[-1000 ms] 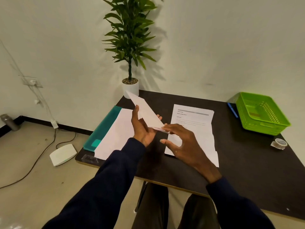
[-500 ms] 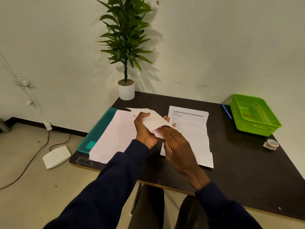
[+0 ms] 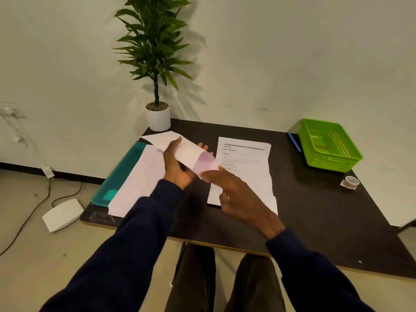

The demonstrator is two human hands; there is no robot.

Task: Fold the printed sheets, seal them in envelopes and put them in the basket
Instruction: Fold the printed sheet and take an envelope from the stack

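My left hand (image 3: 177, 170) grips a white envelope (image 3: 189, 154) above the dark table (image 3: 315, 212), thumb on top and fingers beneath it. Its pink inner flap shows at the near end. My right hand (image 3: 236, 194) touches that flap end with the index fingertip, the other fingers loosely bent. A stack of printed sheets (image 3: 245, 167) lies on the table just right of the envelope. The green basket (image 3: 331, 145) stands at the far right corner, well beyond both hands.
A pile of white envelopes (image 3: 139, 183) lies on a teal folder (image 3: 117, 176) at the table's left edge. A potted plant (image 3: 157, 113) stands at the back. A blue pen (image 3: 295, 143) lies beside the basket and a tape roll (image 3: 350, 182) sits nearer.
The envelope has tilted from pointing up and away to lying nearly flat, so its pink flap now shows. My right hand has slid along to the flap end.
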